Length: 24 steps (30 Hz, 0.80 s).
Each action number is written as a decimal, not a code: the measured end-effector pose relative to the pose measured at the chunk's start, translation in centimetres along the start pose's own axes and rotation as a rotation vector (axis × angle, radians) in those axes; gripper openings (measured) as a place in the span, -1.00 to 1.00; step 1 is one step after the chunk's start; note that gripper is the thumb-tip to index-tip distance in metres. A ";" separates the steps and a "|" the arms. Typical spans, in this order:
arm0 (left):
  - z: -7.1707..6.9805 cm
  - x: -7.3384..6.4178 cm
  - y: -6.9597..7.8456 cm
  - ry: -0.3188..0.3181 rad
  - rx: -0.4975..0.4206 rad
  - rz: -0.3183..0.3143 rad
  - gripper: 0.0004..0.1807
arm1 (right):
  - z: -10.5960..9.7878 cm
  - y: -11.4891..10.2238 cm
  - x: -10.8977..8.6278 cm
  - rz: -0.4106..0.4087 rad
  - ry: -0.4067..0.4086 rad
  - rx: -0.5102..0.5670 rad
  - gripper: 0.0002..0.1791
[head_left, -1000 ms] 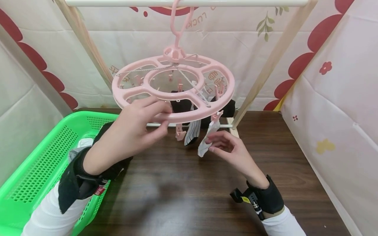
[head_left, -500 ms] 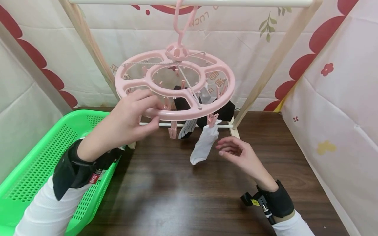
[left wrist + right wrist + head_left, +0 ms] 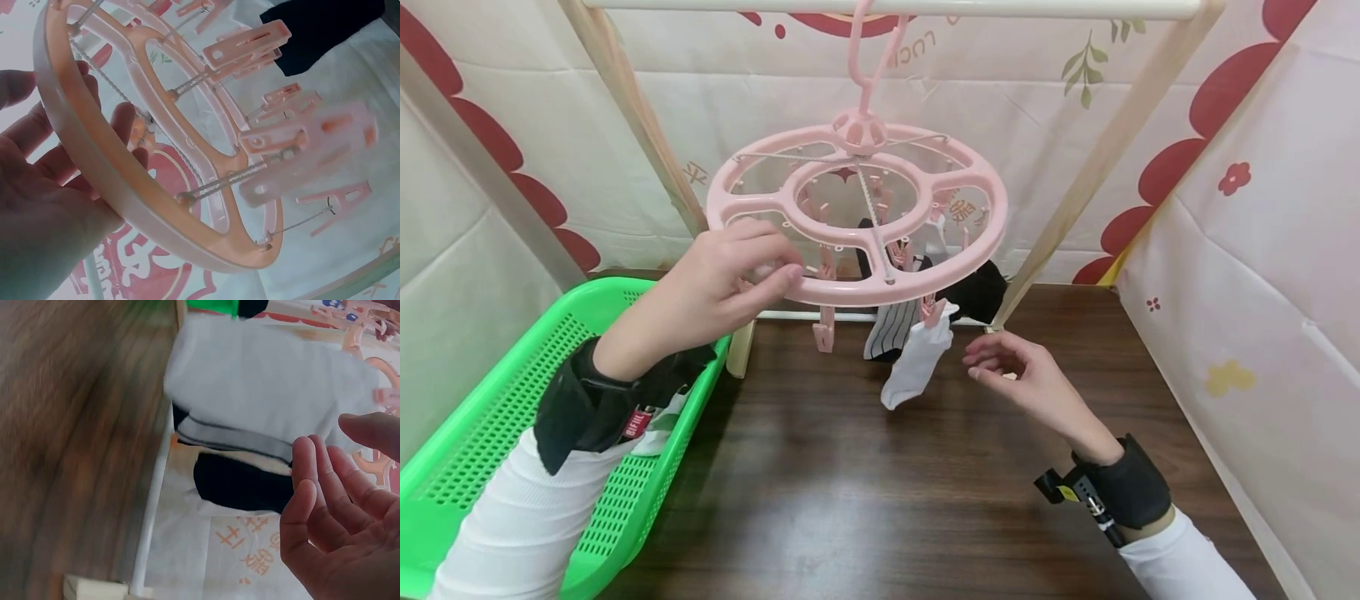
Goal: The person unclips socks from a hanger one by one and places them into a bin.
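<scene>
A round pink clip hanger [image 3: 850, 292] hangs by its hook, tilted toward me. My left hand [image 3: 718, 279] holds its front left rim, with fingers reaching inside the ring and the thumb outside; the left wrist view shows this hand [image 3: 56, 169] beside several dangling clips [image 3: 247, 47]. A white sock [image 3: 917, 358] hangs from a clip at the front right. Right of that sock is my right hand [image 3: 1018, 367], fingers loosely bent and holding nothing. A grey striped sock [image 3: 891, 329] and a black sock [image 3: 977, 292] hang farther back, partly hidden by the ring.
A green basket [image 3: 475, 450] with some clothing stands at the left, under my left forearm. The hanger's hook goes over a white bar [image 3: 1037, 8] on wooden legs [image 3: 1105, 150]. Printed cloth walls [image 3: 1247, 292] surround the brown table [image 3: 925, 500].
My right hand has let go of the white sock and moved right. The hanger has turned, its front edge shifting left, and the white sock now hangs freely. My left hand has moved slightly left.
</scene>
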<state>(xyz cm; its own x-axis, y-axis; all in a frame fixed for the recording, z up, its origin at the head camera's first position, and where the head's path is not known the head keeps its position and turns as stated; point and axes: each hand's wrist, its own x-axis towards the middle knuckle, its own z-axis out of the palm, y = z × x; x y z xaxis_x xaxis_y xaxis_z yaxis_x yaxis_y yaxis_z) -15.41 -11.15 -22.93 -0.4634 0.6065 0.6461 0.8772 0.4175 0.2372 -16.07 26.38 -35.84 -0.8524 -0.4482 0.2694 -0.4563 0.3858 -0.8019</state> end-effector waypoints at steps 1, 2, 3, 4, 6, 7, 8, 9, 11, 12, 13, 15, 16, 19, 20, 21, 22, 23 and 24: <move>0.0 0.0 -0.1 0.005 -0.005 0.004 -0.96 | -0.2 -0.1 0.1 -0.003 0.004 -0.015 -0.75; -0.1 0.0 -0.2 0.009 -0.011 0.005 -0.96 | -0.4 -0.1 0.3 -0.008 0.010 -0.035 -0.76; -0.1 0.0 -0.3 0.011 -0.017 0.007 -0.96 | -0.6 -0.2 0.4 -0.014 0.016 -0.055 -0.76; -0.2 0.0 -0.3 0.013 -0.020 0.008 -0.95 | -0.8 -0.3 0.6 -0.019 0.023 -0.074 -0.77; -0.2 0.0 -0.5 0.017 -0.017 0.009 -0.96 | -1.2 -0.4 0.8 -0.025 0.037 -0.109 -0.78; -0.3 0.0 -0.6 0.020 -0.015 0.009 -0.96 | -1.3 -0.4 0.9 -0.027 0.042 -0.122 -0.78; -0.3 0.0 -0.7 0.024 -0.012 0.010 -0.96 | -1.4 -0.4 0.9 -0.027 0.045 -0.136 -0.78; -0.3 0.0 -0.9 0.027 -0.008 0.014 -0.96 | -1.5 -0.4 0.9 -0.025 0.046 -0.146 -0.79; -0.3 0.0 -1.2 0.032 -0.009 0.016 -0.94 | -1.6 -0.2 0.9 -0.015 0.041 -0.154 -0.80; -0.3 0.0 -1.4 0.034 -0.014 0.017 -0.93 | -1.6 0.0 0.9 -0.010 0.036 -0.156 -0.80; -0.3 0.0 -1.6 0.035 -0.020 0.015 -0.93 | -1.7 0.1 0.8 -0.008 0.032 -0.159 -0.80; -0.3 -0.1 -1.9 0.038 -0.036 0.010 -0.92 | -1.8 0.3 0.7 -0.005 0.030 -0.165 -0.81; -0.3 -0.1 -2.1 0.041 -0.043 0.007 -0.91 | -1.9 0.4 0.6 -0.006 0.032 -0.168 -0.81; -0.5 -0.2 -2.5 0.055 -0.048 -0.002 -0.90 | -2.4 0.5 0.6 -0.015 0.063 -0.180 -0.83; -0.5 -0.2 -2.6 0.059 -0.049 -0.004 -0.89 | -2.6 0.5 0.6 -0.019 0.077 -0.188 -0.83; -0.6 -0.2 -2.7 0.064 -0.049 -0.008 -0.89 | -2.8 0.5 0.6 -0.023 0.092 -0.198 -0.83; -0.6 -0.2 -2.9 0.066 -0.052 -0.013 -0.88 | -3.0 0.5 0.7 -0.030 0.107 -0.211 -0.83; -0.6 -0.2 -3.0 0.068 -0.055 -0.018 -0.88 | -3.3 0.4 0.8 -0.034 0.122 -0.217 -0.82; -0.6 -0.3 -3.1 0.067 -0.057 -0.021 -0.87 | -3.6 0.3 1.0 -0.042 0.135 -0.227 -0.81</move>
<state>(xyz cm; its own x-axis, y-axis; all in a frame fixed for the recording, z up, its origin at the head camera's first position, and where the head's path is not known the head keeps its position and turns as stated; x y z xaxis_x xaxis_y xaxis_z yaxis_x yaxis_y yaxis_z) -17.96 -13.00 -23.41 -0.4737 0.5504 0.6875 0.8740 0.3895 0.2905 -18.00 28.97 -33.93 -0.8507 -0.3618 0.3812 -0.5249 0.5466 -0.6525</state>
